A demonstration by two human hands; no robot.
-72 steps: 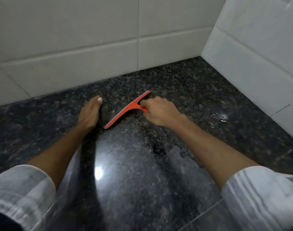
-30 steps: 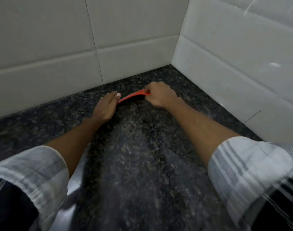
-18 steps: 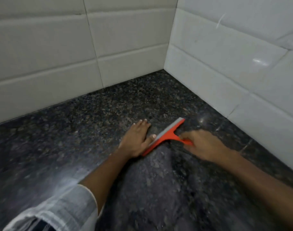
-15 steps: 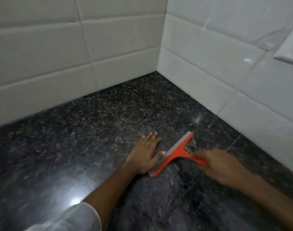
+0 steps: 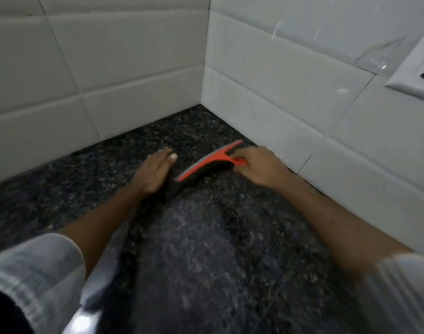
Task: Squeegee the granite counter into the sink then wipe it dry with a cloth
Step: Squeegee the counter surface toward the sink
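Squeegee [image 5: 209, 162], gripped by the right hand [image 5: 259, 167] while the left hand [image 5: 153, 173] lies flat on the tabletop [image 5: 206, 237], sits mid-stroke near the corner, needing a pull sinkward.

Two tiled walls are seen meeting in a corner at upper centre of the frame. The back wall [image 5: 90, 68], across the upper left, is faced with large off-white tiles. The side wall [image 5: 302, 75], at right, is glossy, with faint streaks. A white switch plate [image 5: 415, 75] is mounted at the upper right edge.
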